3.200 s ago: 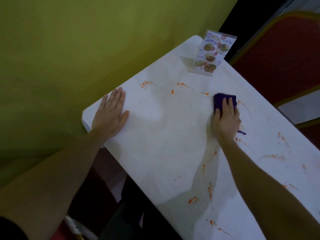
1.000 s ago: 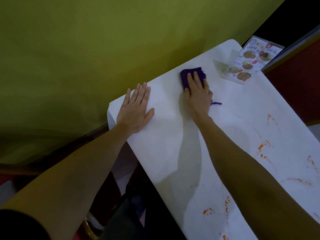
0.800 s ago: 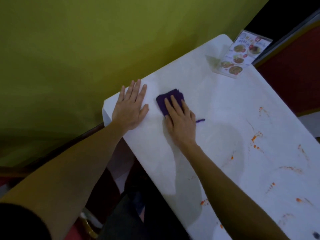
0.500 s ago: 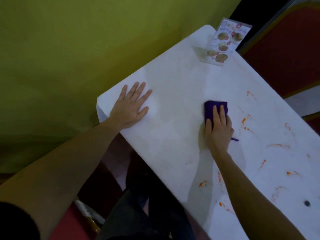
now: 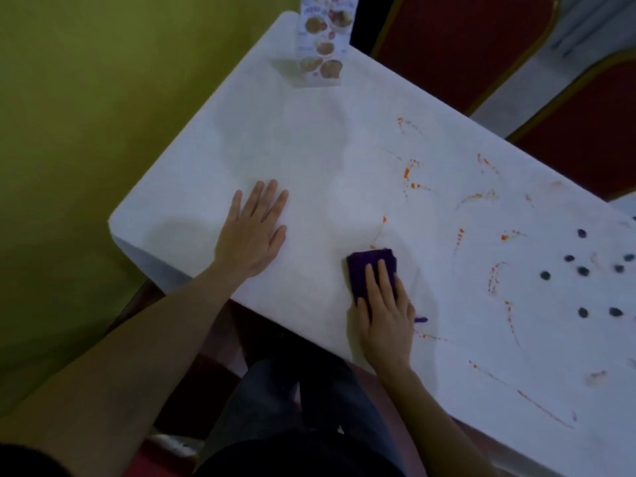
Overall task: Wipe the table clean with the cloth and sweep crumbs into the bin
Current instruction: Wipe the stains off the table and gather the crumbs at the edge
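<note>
While flat fingers [image 5: 380, 277] press cloth [image 5: 370, 271] at 5 o'clock, left hand [image 5: 253, 232] splayed open, bracing worktop [image 5: 309, 149].

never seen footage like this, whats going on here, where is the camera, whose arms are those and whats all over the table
No machine here: the camera is worn on a person's head and looks down, so the two bare arms are the wearer's own. There is only this one view.

The left hand lies flat on the white table, fingers straight, holding nothing. The right hand presses a folded purple cloth against the tabletop near its close edge, fingers laid flat over it.

Orange smears curl across the right part of the table, and small dark bits lie scattered at the far right. The part near the left hand looks free of smears. A standing menu card with food pictures sits at the far corner. Red chairs stand behind.
</note>
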A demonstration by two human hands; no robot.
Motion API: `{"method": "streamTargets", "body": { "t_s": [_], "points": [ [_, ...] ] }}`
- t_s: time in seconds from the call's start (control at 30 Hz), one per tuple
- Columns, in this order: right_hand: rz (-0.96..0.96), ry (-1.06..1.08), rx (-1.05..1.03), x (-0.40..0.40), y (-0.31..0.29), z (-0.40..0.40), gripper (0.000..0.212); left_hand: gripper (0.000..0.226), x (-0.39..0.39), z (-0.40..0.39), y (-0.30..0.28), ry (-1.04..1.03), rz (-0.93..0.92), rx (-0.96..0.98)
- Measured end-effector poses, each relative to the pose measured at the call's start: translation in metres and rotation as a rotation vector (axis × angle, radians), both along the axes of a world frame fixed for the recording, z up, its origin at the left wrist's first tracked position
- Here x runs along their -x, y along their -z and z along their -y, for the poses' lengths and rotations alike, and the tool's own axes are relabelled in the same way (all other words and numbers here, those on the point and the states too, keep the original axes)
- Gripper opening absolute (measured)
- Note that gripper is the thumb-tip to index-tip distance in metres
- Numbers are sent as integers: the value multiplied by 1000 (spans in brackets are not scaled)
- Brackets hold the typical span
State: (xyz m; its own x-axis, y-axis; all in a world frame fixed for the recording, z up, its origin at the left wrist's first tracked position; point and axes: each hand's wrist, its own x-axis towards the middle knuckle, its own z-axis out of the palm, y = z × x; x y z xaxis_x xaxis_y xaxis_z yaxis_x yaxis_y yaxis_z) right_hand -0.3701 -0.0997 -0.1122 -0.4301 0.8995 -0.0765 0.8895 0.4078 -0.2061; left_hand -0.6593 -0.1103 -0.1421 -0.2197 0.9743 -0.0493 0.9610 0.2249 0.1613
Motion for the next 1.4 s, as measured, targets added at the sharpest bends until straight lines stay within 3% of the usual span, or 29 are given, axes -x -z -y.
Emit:
{"method": "streamTargets", "body": {
  "t_s": [0.1, 0.23, 0.4, 0.57, 0.73, 0.9, 1.03, 1.2, 1.3, 1.4],
  "points": [
    [-13, 175, 24, -23, 0, -30, 57, 64, 0, -3, -1, 4, 1, -3],
    [-78, 336, 56, 14, -1, -74, 57, 64, 0, -3, -1, 10, 6, -12],
    [-86, 131, 58, 78, 0, -41, 56, 65, 1, -1, 0, 13, -11, 0],
    [-115, -39, 57, 28, -1, 26, 55, 66, 0, -2, -1, 11, -3, 17],
    [-42, 211, 28, -50, -4, -20, 59, 66, 1, -2, 0, 18, 4, 16],
    [-60, 434, 34, -22, -6, -123, 58, 67, 4, -6, -2, 20, 67, 13],
    [-104, 260, 60, 46, -3, -149, 59, 67, 2, -30, -9, 48, 88, 0],
    [-140, -80, 31, 53, -3, -82, 55, 67, -3, -79, -11, 53, 63, 17],
    [-120, -59, 51, 4, -1, -61, 54, 61, -5, -106, -10, 72, 25, 20],
    [-86, 132, 4, -51, -1, -78, 58, 59, -7, -130, -9, 63, 20, 17]
  ]
}}
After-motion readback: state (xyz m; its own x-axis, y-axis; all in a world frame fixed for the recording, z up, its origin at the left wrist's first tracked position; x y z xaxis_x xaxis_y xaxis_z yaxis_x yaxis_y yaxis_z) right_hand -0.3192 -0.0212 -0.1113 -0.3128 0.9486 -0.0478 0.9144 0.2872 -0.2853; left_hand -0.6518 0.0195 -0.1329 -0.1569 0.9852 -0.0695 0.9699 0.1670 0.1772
